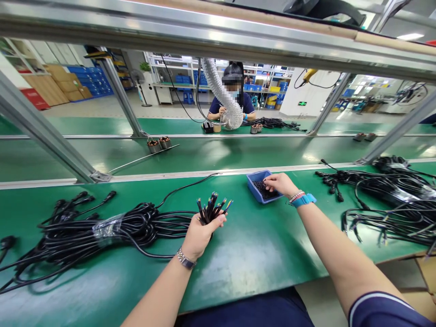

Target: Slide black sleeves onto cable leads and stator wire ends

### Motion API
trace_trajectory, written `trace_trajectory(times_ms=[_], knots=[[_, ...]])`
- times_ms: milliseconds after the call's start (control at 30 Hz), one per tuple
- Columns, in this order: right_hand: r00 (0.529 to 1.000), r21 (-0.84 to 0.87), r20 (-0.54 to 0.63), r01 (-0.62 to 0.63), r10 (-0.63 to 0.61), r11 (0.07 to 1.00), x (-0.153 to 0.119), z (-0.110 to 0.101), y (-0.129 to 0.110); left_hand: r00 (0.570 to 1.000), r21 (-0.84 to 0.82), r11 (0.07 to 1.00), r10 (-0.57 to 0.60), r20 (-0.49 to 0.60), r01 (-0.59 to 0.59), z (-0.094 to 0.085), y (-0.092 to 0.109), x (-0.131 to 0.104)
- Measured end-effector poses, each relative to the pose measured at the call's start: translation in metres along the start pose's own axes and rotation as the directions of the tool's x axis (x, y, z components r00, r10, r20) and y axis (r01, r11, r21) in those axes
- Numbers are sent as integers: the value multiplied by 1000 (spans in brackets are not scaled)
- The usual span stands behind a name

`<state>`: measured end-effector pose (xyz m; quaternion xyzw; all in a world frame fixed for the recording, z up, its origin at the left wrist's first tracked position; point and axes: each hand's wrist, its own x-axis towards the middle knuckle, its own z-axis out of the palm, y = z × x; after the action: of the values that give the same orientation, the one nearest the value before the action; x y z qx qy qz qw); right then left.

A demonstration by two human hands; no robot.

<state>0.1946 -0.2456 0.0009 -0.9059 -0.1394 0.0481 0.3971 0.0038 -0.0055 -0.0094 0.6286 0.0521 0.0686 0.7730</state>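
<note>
Black cables [136,222] stretch across the green bench [255,254] before you, gathered in a thick, glossy bundle of loops and wrapped near the middle with clear film [108,229]. The bundle lies on the left part of the bench, its long axis running roughly left to right, with dark moulded connectors [111,195] toward its left end. At the right end, your left hand [200,234] is closed firmly around the cables, whose wire ends [211,209] fan upward and away from you, showing slender cores, blue and yellow among them. Your right hand [279,184] dips into a small blue bin [260,198] of tiny black pieces [264,190], thumb and fingertips drawn together; whether they pinch a piece, one cannot tell. More coiled cables [402,195] lie at far right.
</note>
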Motion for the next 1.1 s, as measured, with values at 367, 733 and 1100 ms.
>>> trace_trajectory(times_ms=[367, 733, 1100], knots=[[993, 515, -62, 121, -105, 849, -54, 25, -57, 999, 61, 998, -8, -32, 10, 3, -1, -1], [968, 758, 23, 147, -251, 635, -100, 62, -107, 1000, 89, 996, 9, -2, -9, 4, -1, -2], [943, 592, 176, 128, -283, 795, -106, 63, -109, 1000, 85, 996, 24, -18, -23, 4, -3, -3]])
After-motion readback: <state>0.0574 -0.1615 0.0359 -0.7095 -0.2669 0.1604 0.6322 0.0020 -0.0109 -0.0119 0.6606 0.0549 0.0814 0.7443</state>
